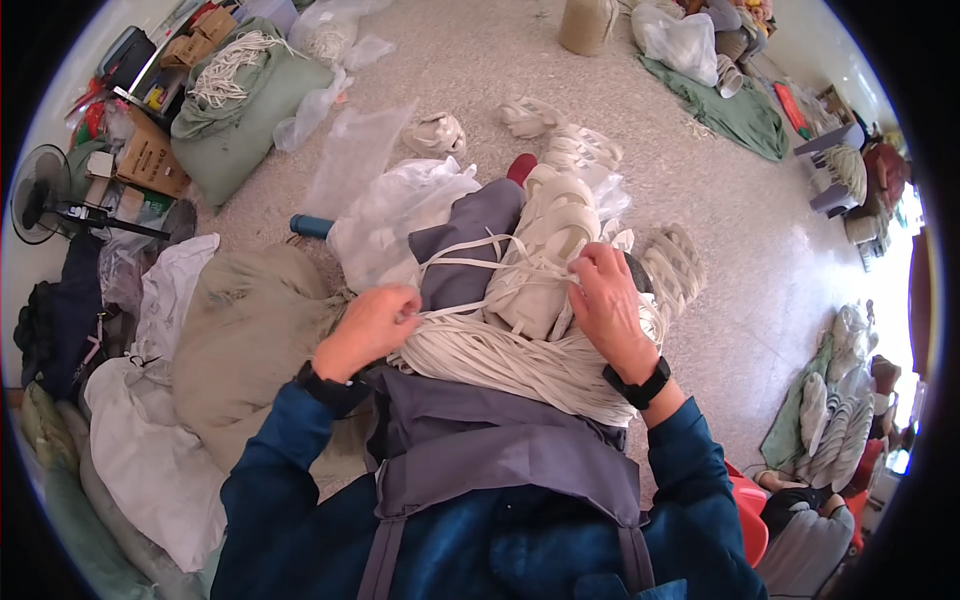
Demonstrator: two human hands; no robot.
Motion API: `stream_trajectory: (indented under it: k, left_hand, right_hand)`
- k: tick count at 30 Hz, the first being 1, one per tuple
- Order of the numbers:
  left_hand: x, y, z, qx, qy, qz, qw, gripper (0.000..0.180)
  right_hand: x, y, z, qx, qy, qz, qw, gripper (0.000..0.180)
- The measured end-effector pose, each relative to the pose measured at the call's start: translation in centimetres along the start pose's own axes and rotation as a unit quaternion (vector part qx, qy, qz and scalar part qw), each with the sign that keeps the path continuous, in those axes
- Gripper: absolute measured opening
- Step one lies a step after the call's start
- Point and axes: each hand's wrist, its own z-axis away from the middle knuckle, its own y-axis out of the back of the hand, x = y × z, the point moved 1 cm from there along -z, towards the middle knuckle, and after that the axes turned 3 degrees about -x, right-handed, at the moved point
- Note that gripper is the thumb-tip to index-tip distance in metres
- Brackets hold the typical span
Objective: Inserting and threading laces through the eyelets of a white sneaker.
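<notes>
A cream shoe upper lies across my lap, with a pale shoelace looped loosely over its left side. My left hand is closed in a pinch left of the upper, at a lace strand running toward it. At the upper's right edge, my right hand pinches the lace; its fingertips partly hide the strand. Below both hands, a thick bundle of loose shoelaces spreads over the grey apron. Each wrist wears a dark band.
More pale uppers lie in stacks on the speckled floor ahead, with another stack at right. A clear plastic bag and blue cylinder lie ahead-left. Cloth sacks and a fan stand left. Another person sits lower right.
</notes>
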Motion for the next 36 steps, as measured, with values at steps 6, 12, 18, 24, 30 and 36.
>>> stream_trajectory:
  k: [6,12,18,24,30,36]
  left_hand:
    - [5.6,-5.5,-5.0,0.136,-0.200,0.014,0.970,0.025]
    - [6.9,-9.2,-7.9,0.177,-0.253,0.022,0.951,0.027]
    - [7.2,-9.2,-8.5,0.193,-0.288,0.030,0.937,0.025]
    - [7.0,-8.9,-9.7,0.162,-0.292,-0.064,0.940,0.015]
    - [4.4,-5.0,-8.2,0.171,-0.246,-0.080,0.951,0.004]
    - [-13.3,3.7,2.4,0.269,0.029,-0.087,0.959,0.012]
  right_hand:
    - [-0.1,-1.3,1.1,-0.079,-0.034,-0.057,0.995,0.013]
    - [-0.7,-1.5,1.6,-0.130,-0.197,-0.204,0.950,0.007]
    - [0.1,-0.6,2.1,-0.141,-0.236,-0.270,0.923,0.012]
    - [-0.8,-1.1,1.6,-0.121,-0.083,-0.018,0.989,0.012]
    - [-1.2,-1.6,2.3,-0.107,-0.066,0.025,0.992,0.016]
    - [-1.3,-1.4,2.6,-0.048,-0.072,0.015,0.996,0.025]
